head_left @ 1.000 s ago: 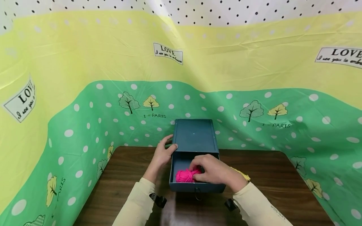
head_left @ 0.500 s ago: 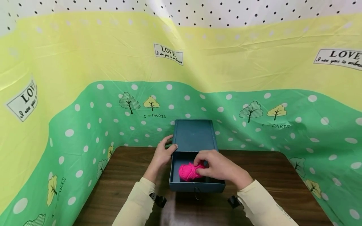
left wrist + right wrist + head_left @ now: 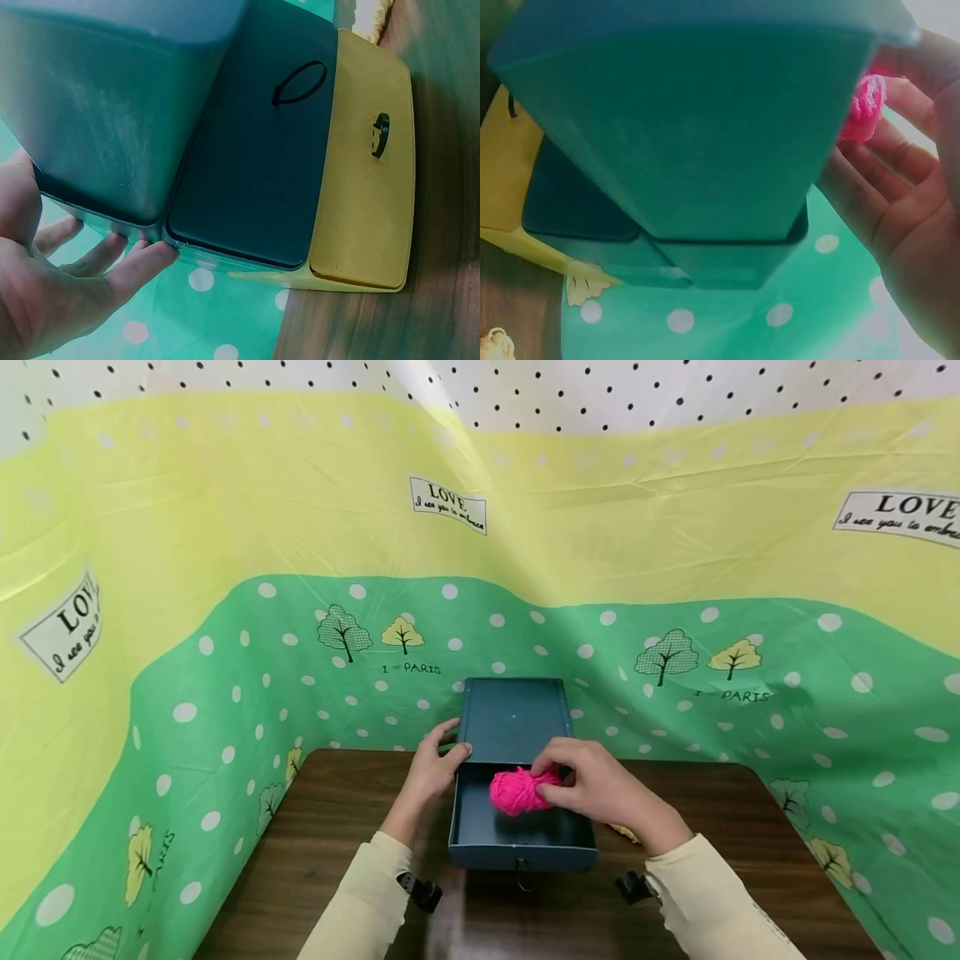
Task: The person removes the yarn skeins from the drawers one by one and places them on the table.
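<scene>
A ball of bright pink yarn (image 3: 517, 791) is pinched between the thumb and fingers of my right hand (image 3: 588, 781), over the pulled-out top drawer (image 3: 517, 858). In the right wrist view, the drawer hides part of the yarn (image 3: 866, 105). The blue drawer cabinet (image 3: 513, 718) stands at the back of the table. My left hand (image 3: 435, 764) rests against its left side, thumb at the top front corner. The left wrist view shows those fingers (image 3: 142, 270) extended along the side. Below the top drawer are a closed dark drawer (image 3: 247, 150) and a closed yellow drawer (image 3: 367, 180).
Yellow yarn (image 3: 624, 832) lies on the wooden table (image 3: 337, 827) to the right of the cabinet, partly hidden by my right forearm. Small black loops serve as pulls on the drawers. A patterned curtain (image 3: 480, 635) hangs close behind and beside the table.
My right hand has lifted the pink yarn from the drawer's floor, moving it up, back and slightly right. The left hand and the cabinet have stayed in place.
</scene>
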`<control>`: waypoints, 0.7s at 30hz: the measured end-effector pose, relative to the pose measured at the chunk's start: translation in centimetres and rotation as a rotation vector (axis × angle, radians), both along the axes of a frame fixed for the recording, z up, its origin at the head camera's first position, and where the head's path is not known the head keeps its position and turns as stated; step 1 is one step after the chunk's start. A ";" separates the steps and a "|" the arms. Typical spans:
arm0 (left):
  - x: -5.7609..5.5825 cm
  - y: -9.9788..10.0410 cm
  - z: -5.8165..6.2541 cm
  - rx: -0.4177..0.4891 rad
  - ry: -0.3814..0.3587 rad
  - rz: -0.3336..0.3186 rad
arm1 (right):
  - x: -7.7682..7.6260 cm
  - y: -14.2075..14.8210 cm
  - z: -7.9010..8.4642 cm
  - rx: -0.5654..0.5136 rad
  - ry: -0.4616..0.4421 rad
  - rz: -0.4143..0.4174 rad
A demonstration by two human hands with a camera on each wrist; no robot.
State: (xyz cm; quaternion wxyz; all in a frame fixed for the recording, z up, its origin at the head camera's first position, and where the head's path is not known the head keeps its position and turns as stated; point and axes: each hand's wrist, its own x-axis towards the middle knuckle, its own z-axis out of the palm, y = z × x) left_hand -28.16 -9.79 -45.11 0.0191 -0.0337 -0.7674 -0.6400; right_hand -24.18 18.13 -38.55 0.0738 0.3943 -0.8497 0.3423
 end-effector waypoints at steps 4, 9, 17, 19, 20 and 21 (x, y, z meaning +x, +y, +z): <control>-0.1 0.0 0.0 -0.006 0.005 -0.003 | -0.1 0.9 0.2 -0.019 0.010 -0.054; -0.1 -0.1 -0.1 -0.005 -0.006 -0.005 | -0.2 2.3 0.5 -0.041 0.002 -0.115; -0.1 -0.1 0.0 -0.018 -0.002 -0.004 | -0.9 4.9 -0.3 -0.061 0.004 -0.179; -0.1 0.0 0.0 -0.019 -0.004 -0.004 | -1.0 5.5 -0.4 -0.062 0.022 -0.199; -0.1 0.0 0.0 -0.019 -0.002 -0.006 | -1.1 5.8 -0.5 -0.063 0.027 -0.206; 0.0 0.0 0.0 -0.017 -0.002 -0.007 | -1.2 6.1 -0.5 -0.062 0.030 -0.214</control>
